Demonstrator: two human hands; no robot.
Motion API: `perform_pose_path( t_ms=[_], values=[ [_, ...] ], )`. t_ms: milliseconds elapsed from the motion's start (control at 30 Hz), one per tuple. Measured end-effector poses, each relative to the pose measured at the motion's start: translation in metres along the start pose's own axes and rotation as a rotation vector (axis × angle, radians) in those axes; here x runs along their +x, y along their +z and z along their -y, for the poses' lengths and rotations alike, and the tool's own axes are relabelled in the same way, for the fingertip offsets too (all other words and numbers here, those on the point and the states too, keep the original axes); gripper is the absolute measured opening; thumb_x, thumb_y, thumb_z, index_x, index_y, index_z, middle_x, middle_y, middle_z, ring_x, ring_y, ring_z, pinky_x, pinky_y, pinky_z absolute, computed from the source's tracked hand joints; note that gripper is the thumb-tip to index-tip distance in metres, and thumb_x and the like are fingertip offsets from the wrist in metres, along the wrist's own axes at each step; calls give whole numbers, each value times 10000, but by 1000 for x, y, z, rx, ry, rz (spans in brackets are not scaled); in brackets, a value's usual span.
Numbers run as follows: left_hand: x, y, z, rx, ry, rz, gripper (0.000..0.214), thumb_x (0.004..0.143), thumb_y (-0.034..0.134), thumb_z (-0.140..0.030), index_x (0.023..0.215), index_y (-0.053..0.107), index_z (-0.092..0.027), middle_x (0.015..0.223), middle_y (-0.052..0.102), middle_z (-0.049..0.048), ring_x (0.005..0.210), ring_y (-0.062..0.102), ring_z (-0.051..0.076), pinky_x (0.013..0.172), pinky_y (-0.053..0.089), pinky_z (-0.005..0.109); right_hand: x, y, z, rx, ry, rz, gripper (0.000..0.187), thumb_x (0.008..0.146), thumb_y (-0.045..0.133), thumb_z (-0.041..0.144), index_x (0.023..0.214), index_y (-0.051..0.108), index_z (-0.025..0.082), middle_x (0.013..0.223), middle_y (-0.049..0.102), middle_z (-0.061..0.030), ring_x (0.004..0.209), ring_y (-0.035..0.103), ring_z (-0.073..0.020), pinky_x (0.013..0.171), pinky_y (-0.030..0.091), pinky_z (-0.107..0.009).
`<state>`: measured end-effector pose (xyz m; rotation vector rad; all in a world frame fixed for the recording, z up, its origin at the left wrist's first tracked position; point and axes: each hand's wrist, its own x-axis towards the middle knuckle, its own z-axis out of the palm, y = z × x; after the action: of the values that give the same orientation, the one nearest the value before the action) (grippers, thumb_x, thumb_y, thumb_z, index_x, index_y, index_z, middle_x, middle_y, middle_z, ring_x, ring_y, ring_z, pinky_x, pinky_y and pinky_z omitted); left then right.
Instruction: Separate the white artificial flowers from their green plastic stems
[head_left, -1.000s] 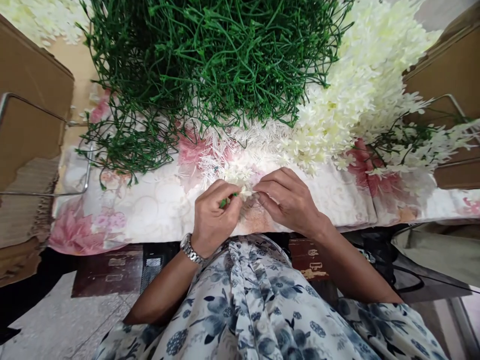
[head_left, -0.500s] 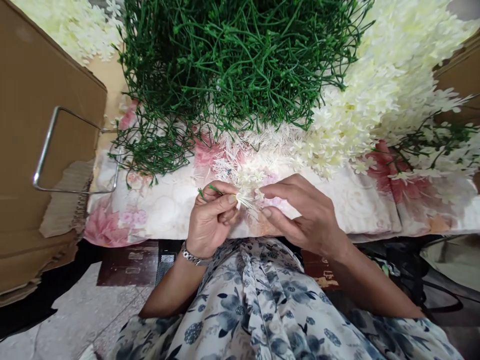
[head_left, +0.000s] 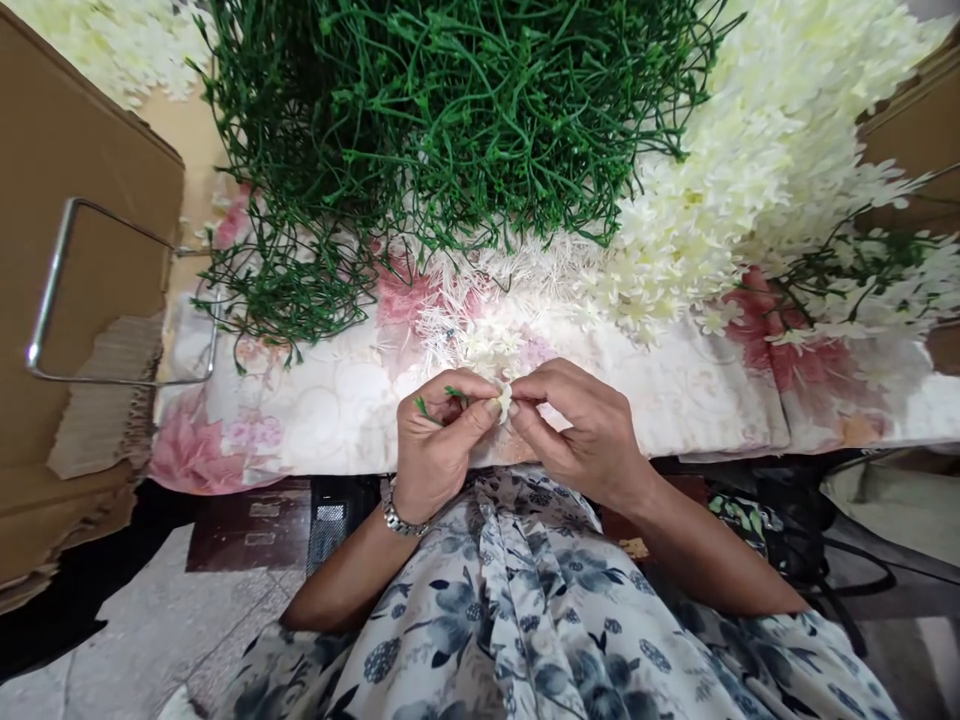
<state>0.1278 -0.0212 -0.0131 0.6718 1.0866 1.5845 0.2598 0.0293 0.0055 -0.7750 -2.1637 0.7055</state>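
Note:
A small cream-white artificial flower [head_left: 505, 402] sits between my fingertips, above the near part of the table. My left hand [head_left: 435, 440] is closed in a pinch at its left side. Green tips of an artificial stem [head_left: 454, 393] poke out between the left fingers; the rest of that stem is hidden. From the right, my right hand [head_left: 585, 425] pinches the same flower with thumb and forefinger. Just beyond the fingertips lie loose cream blossoms [head_left: 491, 340] and white stamen-like sprigs [head_left: 442, 335].
A big heap of green plastic stems [head_left: 450, 120] fills the back, with a smaller clump [head_left: 292, 290] at left. Cream blossoms [head_left: 697, 230] are piled at right. A cardboard box [head_left: 82, 150] with a metal wire handle [head_left: 52, 280] stands left. Floral cloth [head_left: 330, 420] covers the table.
My right hand has come left, and its spread thumb and forefinger have closed on the flower. The fanned white stamens seen at my left fingertips are now hidden. The view has shifted slightly.

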Motion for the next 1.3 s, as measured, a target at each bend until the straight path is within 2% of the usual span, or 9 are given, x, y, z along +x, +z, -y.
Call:
perform_pose_path(
  t_ms=[167, 267, 400, 533, 733, 867, 967, 1100, 1300],
  values=[
    [-2, -6, -2, 234, 21, 135, 155, 814, 593, -251, 910, 700, -193, 817, 617, 37, 669, 532, 93, 595, 413, 204, -10, -6, -8, 51, 138, -45, 81, 783, 549, 86, 811, 583, 154, 667, 550, 12, 615, 506, -70, 570, 401, -209],
    [-4, -8, -4, 358, 46, 188, 225, 868, 509, -270, 981, 690, -201, 797, 640, 44, 675, 565, 111, 615, 434, 225, -12, -16, -11, 103, 176, -47, 105, 771, 552, 68, 787, 575, 169, 666, 544, 25, 607, 500, -66, 567, 397, -210],
    [-6, -7, -6, 613, 191, 273, 247, 850, 517, -169, 1038, 672, -214, 877, 696, 44, 662, 585, 112, 635, 450, 234, -12, -29, -9, 159, 86, 19, 149, 749, 567, 49, 837, 585, 168, 702, 580, 7, 653, 534, -86, 599, 422, -231],
    [-7, -6, -6, 699, 364, 342, 322, 819, 513, -95, 1084, 647, -221, 911, 705, 50, 764, 614, 138, 675, 467, 248, -9, -38, -3, 91, 16, 87, 152, 768, 570, 76, 881, 582, 177, 710, 574, -2, 674, 531, -99, 623, 438, -250],
    [-8, -9, -1, 765, 428, 407, 387, 765, 517, -47, 1100, 632, -204, 864, 678, 57, 725, 595, 137, 636, 453, 239, -4, -45, 0, -76, -58, 265, 89, 829, 509, 125, 841, 581, 177, 725, 602, -23, 705, 543, -117, 624, 443, -245],
    [-8, -9, 0, 842, 415, 421, 349, 755, 499, -51, 1050, 633, -182, 800, 639, 47, 676, 560, 131, 605, 424, 234, -2, -46, -1, -169, -89, 327, 97, 844, 500, 151, 806, 589, 148, 719, 599, -38, 702, 540, -127, 625, 438, -250],
    [-6, -7, -2, 942, 398, 448, 229, 755, 466, -59, 876, 636, -154, 692, 577, 26, 611, 510, 119, 570, 384, 233, -3, -44, -4, -215, -94, 345, 116, 857, 485, 170, 813, 591, 149, 726, 592, -38, 693, 531, -126, 614, 431, -246],
    [-4, -5, -5, 1060, 369, 523, 176, 748, 423, -72, 668, 546, -169, 599, 490, -3, 544, 430, 107, 527, 309, 239, -5, -43, -8, -216, -86, 395, 122, 864, 473, 177, 825, 586, 153, 748, 598, -43, 718, 536, -135, 633, 439, -254],
    [-2, -4, -5, 1115, 400, 560, 156, 702, 414, -78, 591, 428, -187, 549, 411, -17, 509, 371, 111, 501, 255, 251, -10, -42, -12, -187, -87, 432, 105, 849, 473, 150, 844, 577, 146, 743, 581, -41, 723, 533, -137, 630, 435, -254]
  ],
)
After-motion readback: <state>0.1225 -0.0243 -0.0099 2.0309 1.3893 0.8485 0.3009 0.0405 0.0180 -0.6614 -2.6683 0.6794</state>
